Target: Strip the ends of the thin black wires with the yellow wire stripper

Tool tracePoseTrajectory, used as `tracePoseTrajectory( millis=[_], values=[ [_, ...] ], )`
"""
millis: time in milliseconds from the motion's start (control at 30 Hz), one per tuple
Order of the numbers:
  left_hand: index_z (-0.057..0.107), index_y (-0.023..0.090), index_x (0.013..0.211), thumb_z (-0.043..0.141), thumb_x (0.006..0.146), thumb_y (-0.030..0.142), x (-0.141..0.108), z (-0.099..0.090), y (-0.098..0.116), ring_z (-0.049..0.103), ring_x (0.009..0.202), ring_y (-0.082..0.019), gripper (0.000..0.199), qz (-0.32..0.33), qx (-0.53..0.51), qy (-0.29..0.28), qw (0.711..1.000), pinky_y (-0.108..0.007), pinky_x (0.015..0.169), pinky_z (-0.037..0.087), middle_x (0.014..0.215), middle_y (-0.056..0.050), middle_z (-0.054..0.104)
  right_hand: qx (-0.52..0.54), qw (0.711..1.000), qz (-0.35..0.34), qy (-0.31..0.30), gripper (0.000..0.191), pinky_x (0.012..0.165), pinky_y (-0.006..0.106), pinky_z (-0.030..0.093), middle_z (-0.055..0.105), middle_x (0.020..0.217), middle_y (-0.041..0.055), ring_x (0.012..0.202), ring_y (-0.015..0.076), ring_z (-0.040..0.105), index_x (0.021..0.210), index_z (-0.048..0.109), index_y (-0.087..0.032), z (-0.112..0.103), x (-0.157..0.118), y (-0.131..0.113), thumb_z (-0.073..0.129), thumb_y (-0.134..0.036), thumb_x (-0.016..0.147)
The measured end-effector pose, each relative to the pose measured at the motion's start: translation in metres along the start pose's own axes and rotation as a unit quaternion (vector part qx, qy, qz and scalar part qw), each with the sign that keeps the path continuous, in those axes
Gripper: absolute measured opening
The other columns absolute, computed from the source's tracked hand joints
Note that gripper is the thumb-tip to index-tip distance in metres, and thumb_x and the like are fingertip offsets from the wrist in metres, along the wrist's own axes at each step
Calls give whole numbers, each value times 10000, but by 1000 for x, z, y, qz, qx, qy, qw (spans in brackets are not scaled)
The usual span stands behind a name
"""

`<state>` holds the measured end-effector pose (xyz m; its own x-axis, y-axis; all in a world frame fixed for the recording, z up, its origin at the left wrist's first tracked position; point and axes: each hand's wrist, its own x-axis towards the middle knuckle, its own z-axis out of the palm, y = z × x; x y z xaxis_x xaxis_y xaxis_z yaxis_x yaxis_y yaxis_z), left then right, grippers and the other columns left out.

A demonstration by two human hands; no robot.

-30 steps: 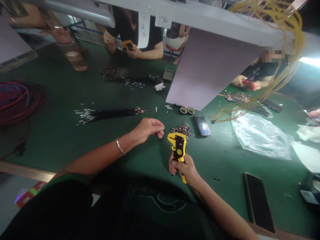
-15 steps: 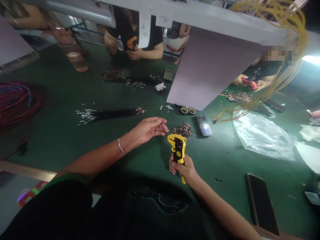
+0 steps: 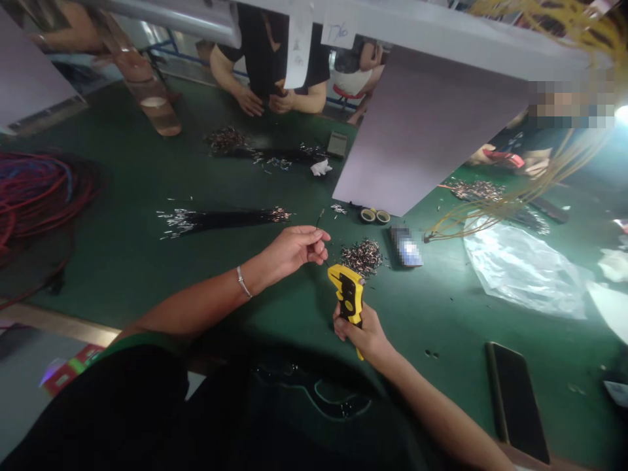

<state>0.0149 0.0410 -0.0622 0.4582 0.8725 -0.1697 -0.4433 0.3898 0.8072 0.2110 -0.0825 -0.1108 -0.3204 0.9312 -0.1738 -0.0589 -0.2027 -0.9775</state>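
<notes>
My left hand (image 3: 297, 250) pinches a thin black wire (image 3: 320, 221) between thumb and fingertips, with its end rising past the fingers. My right hand (image 3: 362, 332) grips the handle of a yellow and black automatic wire stripper (image 3: 349, 293), its head pointing up and close to the left hand. Just beyond the stripper lies a loose heap of small metal-ended wire pieces (image 3: 362, 257). A long bundle of black wires with bare metal ends (image 3: 223, 220) lies to the left, beyond my left hand.
The green work table (image 3: 122, 275) holds coiled red and blue wire (image 3: 39, 190), tape rolls (image 3: 373, 216), a plastic bag (image 3: 520, 268) and a phone (image 3: 515, 399). A grey panel (image 3: 426, 131) stands beyond. Co-workers' hands (image 3: 265, 101) work across the table.
My left hand has curled from loosely spread fingers into a pinch on the wire. The stripper stays in my right hand, and the whole view has shifted slightly.
</notes>
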Motion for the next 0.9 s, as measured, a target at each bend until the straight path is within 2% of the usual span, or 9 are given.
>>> tracePoseTrajectory(
  millis=[533,700,900],
  values=[
    [642,74,793,561,865,149,10,-4,-6,593,555,-125,131,-22,-18,47,998,-248,542,435,570,-15,543,129,991,19,8,212,376,225,374,512,582,-53,402,68,428,790,516,-164,0,13,2,704,-217,707],
    [638,83,755,605,827,159,12,-7,-11,529,486,-102,109,-25,-9,48,998,-223,469,362,515,14,473,162,986,29,-29,202,381,227,373,487,521,-63,405,76,422,776,540,-154,-5,16,5,720,-197,695],
    [645,96,740,641,797,179,11,-10,-13,430,427,-72,100,-24,0,30,999,-206,415,290,460,49,377,213,974,38,-60,213,387,240,375,524,555,-38,418,87,440,768,574,-145,-8,16,0,753,-181,657]
  ],
)
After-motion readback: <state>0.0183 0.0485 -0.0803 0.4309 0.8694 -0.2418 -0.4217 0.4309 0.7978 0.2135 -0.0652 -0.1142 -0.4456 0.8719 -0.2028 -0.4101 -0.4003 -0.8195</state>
